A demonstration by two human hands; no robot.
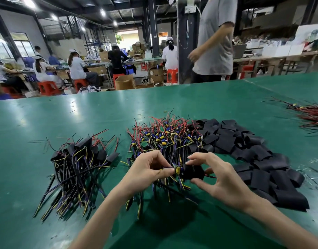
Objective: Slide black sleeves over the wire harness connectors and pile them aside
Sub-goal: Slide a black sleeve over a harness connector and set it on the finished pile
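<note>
Two hands: the left hand (149,169) pinched the harness (178,170) at its board end, fingertips pressed together on it. The right hand (221,180) curled thumb and fingers round a sleeve (193,172), with the index finger arched above it.
Harness place: it was held just above the tabletop (100,108), in front of the bare pile (165,137). Its board end sat at the sleeve's mouth, and a red lead showed past the sleeve's far end.
Harness handling: it looked light, with floppy wires and a small stiff board. The parts on the board seemed easy to knock, so the safest hold was probably the board's edges or the wires just behind it, not the loose ends.
Sleeve handling: it looked thin, soft and apt to lie flat. A light squeeze on its folded edges would likely open the mouth, while a hard grip at mid-body would probably close it on the board.
Done pile (79,159): sleeved harnesses lay to the left, apart from the bare pile, wires fanned toward the person.
Loose sleeves (244,146): a heap lay to the right, touching the bare pile.
Far wires (312,114): another bundle lay at the right edge, well apart.
Containers: none stood on the tabletop. An open cardboard box (124,82) stood beyond the far edge, and its contents could not be made out.
</note>
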